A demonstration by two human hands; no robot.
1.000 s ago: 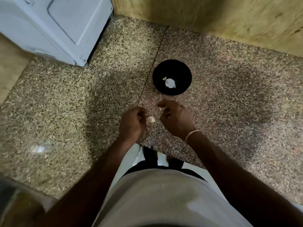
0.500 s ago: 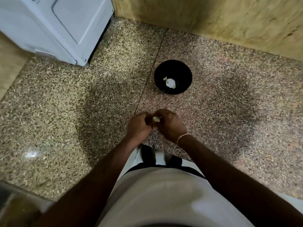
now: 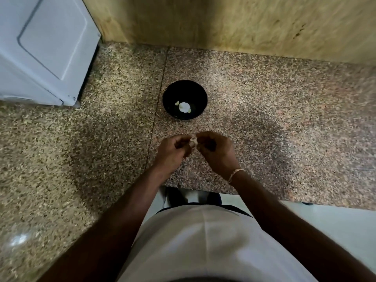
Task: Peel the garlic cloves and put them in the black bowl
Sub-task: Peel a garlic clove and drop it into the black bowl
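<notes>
A speckled stone tabletop [image 3: 264, 102] runs along a wooden wall [image 3: 223, 21], with a white appliance [image 3: 40, 47] at the far left. Above its near edge, the left hand [image 3: 173, 150] and right hand [image 3: 216, 151] meet, each grip pinched narrow on one clove [image 3: 193, 140]. Just beyond sits the black bowl [image 3: 184, 88], holding a pale peeled clove [image 3: 184, 107].

We find no readable text, label, brand, number or sign anywhere: none on the black bowl [image 3: 184, 99], the white appliance [image 3: 44, 47] at the countertop's far left corner, or the wooden wall [image 3: 244, 23].
</notes>
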